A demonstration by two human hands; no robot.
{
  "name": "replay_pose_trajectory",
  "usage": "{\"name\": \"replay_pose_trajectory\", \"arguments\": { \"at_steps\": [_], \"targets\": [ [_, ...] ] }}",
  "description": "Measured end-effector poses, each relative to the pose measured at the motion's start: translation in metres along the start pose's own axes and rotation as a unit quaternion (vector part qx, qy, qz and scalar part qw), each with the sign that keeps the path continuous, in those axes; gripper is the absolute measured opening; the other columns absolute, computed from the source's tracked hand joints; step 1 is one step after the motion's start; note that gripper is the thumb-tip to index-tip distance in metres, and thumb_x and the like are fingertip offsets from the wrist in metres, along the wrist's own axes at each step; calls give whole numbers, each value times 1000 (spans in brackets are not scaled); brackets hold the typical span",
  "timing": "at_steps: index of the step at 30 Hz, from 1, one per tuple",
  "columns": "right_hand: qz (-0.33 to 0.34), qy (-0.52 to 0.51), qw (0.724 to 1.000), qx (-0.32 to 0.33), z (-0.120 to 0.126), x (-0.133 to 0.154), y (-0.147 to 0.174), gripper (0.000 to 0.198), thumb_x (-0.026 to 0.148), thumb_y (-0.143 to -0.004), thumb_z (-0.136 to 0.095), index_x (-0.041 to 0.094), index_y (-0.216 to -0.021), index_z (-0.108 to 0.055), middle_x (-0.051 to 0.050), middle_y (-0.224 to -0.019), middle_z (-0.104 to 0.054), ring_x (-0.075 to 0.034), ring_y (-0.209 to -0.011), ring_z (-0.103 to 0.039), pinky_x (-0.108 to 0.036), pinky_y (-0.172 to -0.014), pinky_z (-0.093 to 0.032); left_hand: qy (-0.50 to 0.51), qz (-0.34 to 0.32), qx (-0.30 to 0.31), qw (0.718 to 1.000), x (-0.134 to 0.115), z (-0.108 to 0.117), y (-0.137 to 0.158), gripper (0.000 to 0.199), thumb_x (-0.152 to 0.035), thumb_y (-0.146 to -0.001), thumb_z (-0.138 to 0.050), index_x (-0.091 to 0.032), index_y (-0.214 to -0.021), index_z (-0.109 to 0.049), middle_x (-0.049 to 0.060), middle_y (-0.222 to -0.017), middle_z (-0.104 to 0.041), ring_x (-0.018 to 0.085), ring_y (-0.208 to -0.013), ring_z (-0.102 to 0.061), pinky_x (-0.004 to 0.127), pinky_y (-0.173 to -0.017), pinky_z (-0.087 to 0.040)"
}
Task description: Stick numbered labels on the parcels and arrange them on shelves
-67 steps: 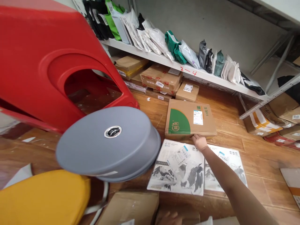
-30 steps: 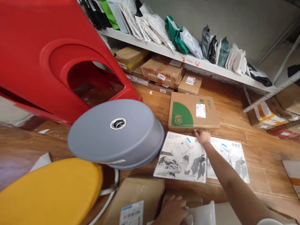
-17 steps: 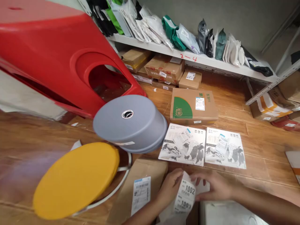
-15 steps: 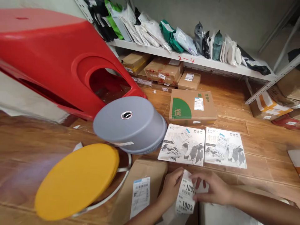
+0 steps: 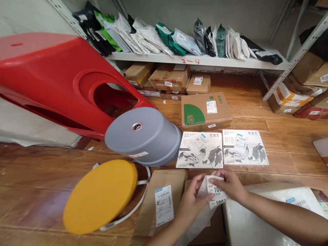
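A strip of printed number labels (image 5: 217, 199), reading 1002 and 1003, is held between my two hands above the boxes. My left hand (image 5: 191, 200) grips its left side, thumb along the edge, with the whitish backing paper (image 5: 198, 222) trailing below. At the upper right, my right hand (image 5: 232, 186) pinches the strip between thumb and fingers, partly covering the 1002. Just beyond lie two white cartons with a cow picture, the left carton (image 5: 189, 160) and the right carton (image 5: 246, 159). A brown box with a shipping label (image 5: 143, 218) lies beside my left forearm.
A white foam box (image 5: 246, 218) sits under my right forearm. Beyond the cartons is a brown box with a green patch (image 5: 200, 119). Left are a grey round stool (image 5: 123, 136), a yellow round seat (image 5: 99, 198) and a red plastic stool (image 5: 56, 75). Bagged parcels line the shelf (image 5: 217, 61).
Both hands have moved up and slightly right in view with the label strip. My right thumb now presses on the 1002 label, and my left hand has shifted lower along the strip's side.
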State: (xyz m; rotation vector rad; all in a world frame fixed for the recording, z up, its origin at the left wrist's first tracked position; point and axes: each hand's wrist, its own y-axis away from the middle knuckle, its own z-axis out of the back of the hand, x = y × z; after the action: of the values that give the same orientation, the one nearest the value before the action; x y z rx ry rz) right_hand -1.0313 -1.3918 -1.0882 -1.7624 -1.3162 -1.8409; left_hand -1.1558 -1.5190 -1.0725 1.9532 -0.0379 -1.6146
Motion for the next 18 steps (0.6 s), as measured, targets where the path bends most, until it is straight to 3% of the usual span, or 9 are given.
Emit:
{"name": "replay_pose_trajectory", "arguments": {
  "at_steps": [2, 4, 9, 15, 18],
  "targets": [
    [4, 23, 1000, 2, -3, 2, 0, 64, 79, -65, -69, 19, -56, -50, 3, -56, -49, -10, -54, -42, -24, -52, -36, -10, 26, 3, 1000, 2, 1, 0, 44, -49, -66, -81, -16, -94, -71, 6, -91, -76, 23, -84, -68, 32, -78, -53],
    [2, 27, 1000, 5, -5, 6, 0, 66, 83, -68, -62, 19, -55, -50, 4, -54, -44, -9, -52, -38, -24, -49, -33, -20, 43, -10, 999, 1, 3, 0, 42, -55, -68, -77, -15, -80, -70, 4, -79, -74, 21, -77, -66, 30, -72, -51],
    [-3, -7, 1000, -8, -4, 11, 2, 62, 80, -63, -70, 19, -75, -65, 5, -58, -50, -9, -51, -39, -23, -47, -32, -23, 35, -32, 999, -6, 6, 5, 47, -61, -69, -74, -15, -82, -71, 4, -77, -73, 19, -71, -62, 28, -67, -48],
    [-5, 0, 1000, -6, -2, 4, 1, 60, 78, -66, -70, 19, -76, -67, 5, -54, -50, -8, -47, -38, -23, -45, -33, -48, 33, -41, 998, -7, 7, 6, 45, -61, -72, -71, -16, -74, -68, 1, -66, -68, 17, -63, -58, 26, -61, -45],
    [-16, 0, 1000, -10, -4, 2, 0, 62, 79, -65, -69, 19, -75, -67, 4, -55, -52, -8, -47, -40, -23, -44, -33, -31, 39, -34, 998, -6, 7, 5, 45, -59, -72, -72, -15, -81, -71, 3, -73, -72, 20, -70, -63, 28, -66, -49]
  ]
}}
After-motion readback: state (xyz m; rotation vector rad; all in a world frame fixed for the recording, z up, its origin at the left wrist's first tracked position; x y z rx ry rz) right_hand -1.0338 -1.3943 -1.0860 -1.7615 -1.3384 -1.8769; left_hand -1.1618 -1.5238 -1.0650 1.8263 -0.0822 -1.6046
